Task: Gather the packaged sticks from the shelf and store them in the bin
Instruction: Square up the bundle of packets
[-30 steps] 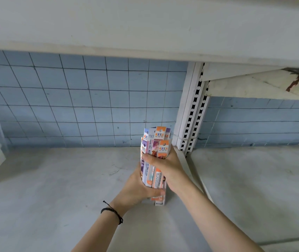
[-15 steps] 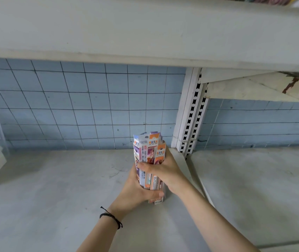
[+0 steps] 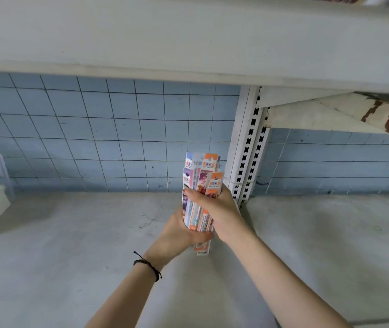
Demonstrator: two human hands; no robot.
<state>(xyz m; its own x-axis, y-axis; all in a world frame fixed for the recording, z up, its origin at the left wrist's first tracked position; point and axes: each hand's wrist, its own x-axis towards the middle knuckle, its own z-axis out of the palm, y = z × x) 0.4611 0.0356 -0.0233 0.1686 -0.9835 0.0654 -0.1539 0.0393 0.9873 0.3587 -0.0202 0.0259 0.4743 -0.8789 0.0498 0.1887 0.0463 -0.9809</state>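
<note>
Upright bundle of packaged sticks point(image 3: 200, 183) gripped over the grey shelf point(image 3: 70, 233)
The left hand point(image 3: 179, 233) cups its lower part, fingers point(image 3: 204, 237) curled round the front; the right hand point(image 3: 219, 207) wraps the middle. The bundle stands just left of the slotted white post point(image 3: 248, 150), in front of blue tiles point(image 3: 94, 138)

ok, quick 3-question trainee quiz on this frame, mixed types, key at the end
1. True or false: only the right hand grips the bundle of packaged sticks.
2. Pick one. The bundle is: A) held upright, B) held horizontal, C) lying loose with nothing gripping it.
3. Fill in: the dark bracelet sits on the ___ wrist.

Key: 1 false, the left hand grips the bundle too, lower down; 2 A; 3 left.
</note>
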